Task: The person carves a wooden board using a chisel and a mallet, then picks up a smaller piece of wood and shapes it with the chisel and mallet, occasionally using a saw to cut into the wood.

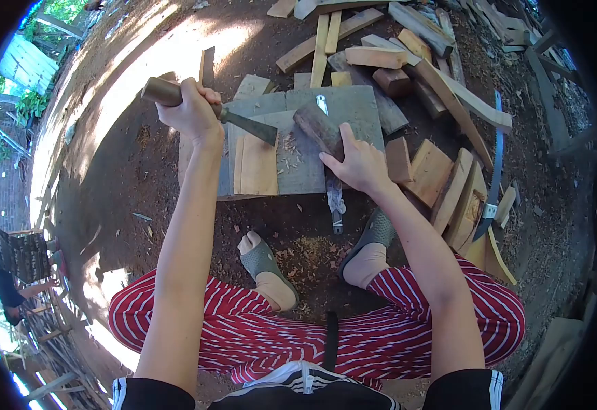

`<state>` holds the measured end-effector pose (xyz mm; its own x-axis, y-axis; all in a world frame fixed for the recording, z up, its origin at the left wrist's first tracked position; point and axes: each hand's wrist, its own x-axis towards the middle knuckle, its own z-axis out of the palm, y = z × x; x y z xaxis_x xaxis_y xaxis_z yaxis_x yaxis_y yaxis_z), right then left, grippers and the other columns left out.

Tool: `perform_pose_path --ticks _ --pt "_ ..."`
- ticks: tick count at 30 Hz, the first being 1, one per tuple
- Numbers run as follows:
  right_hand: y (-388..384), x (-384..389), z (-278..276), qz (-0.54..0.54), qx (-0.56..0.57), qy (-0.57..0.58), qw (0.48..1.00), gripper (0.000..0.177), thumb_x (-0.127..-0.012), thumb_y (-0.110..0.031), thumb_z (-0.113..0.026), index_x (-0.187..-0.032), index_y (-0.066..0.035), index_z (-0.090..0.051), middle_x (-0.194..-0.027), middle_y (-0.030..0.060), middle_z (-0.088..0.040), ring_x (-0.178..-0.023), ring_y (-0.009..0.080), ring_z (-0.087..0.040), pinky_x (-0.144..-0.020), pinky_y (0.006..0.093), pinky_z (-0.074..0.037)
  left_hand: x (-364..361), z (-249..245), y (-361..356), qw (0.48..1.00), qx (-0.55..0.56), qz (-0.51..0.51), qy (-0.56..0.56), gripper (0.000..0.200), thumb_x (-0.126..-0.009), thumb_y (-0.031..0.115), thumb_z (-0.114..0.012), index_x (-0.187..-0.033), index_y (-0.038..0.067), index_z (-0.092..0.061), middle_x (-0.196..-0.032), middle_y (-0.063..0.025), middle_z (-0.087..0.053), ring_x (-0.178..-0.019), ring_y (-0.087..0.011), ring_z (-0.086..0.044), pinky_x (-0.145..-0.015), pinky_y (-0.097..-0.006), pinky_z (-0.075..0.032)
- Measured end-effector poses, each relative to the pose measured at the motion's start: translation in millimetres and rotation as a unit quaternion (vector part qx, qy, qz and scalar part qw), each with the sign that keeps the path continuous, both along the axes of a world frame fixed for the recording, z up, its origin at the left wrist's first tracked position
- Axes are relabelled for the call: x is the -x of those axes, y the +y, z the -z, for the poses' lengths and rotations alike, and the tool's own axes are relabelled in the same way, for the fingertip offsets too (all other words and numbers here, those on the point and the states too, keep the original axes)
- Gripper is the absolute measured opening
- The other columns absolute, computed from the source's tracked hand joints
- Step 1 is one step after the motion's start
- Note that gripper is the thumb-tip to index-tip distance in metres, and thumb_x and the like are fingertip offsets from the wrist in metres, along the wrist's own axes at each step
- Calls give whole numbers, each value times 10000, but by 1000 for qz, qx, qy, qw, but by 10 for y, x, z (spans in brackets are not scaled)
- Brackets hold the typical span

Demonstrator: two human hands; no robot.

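Observation:
In my left hand [192, 113] is a chisel, fingers wrapped round its thick wooden handle [162, 91]. Its wide steel blade [252, 128] slants down to the right, the tip over the top edge of a pale wooden block [256, 171]. My right hand [360, 162] grips a dark wooden mallet [315, 126], its head angled to the upper left above the low work board [360, 102]. Light shavings [288, 160] are scattered between block and mallet. Partly beneath the mallet, a metal strip [336, 208] reaches over the board's near edge.
Wood offcuts [432, 171] are heaped at the right and beyond the board. A handsaw [495, 164] leans among them on the right. My sandalled feet [264, 270] rest on dirt with sawdust. Another person [15, 294] is at the far left.

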<state>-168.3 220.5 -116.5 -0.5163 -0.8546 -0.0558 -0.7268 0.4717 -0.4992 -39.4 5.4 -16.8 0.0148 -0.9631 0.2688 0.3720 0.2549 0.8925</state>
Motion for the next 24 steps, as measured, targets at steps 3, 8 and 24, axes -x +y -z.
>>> perform_pose_path --ticks 3,8,24 --pt "4 -12 7 -1 -1 0 1000 629 -831 -461 -662 -1233 -56 -398 -820 258 -678 -784 457 -676 -716 543 -533 -42 48 -53 1000 3 -1 -5 180 -819 -14 -555 -800 72 -398 -570 -37 -453 -421 -136 -459 -388 -296 -398" --pt "15 -18 12 4 14 -5 1000 630 -828 -462 -667 -1228 -55 -399 -809 251 -680 -778 457 -676 -711 540 -533 -73 101 -103 1000 2 2 17 191 -804 -28 -541 -849 42 -369 -545 -38 -457 -378 -136 -471 -360 -294 -412" --pt "-57 -34 36 48 -3 -10 999 702 -831 -474 -657 -1283 -8 -389 -841 269 -683 -809 455 -679 -723 534 -532 -1 137 -54 1000 4 14 11 173 -837 -25 -557 -858 62 -408 -612 -44 -477 -426 -130 -468 -374 -280 -403"
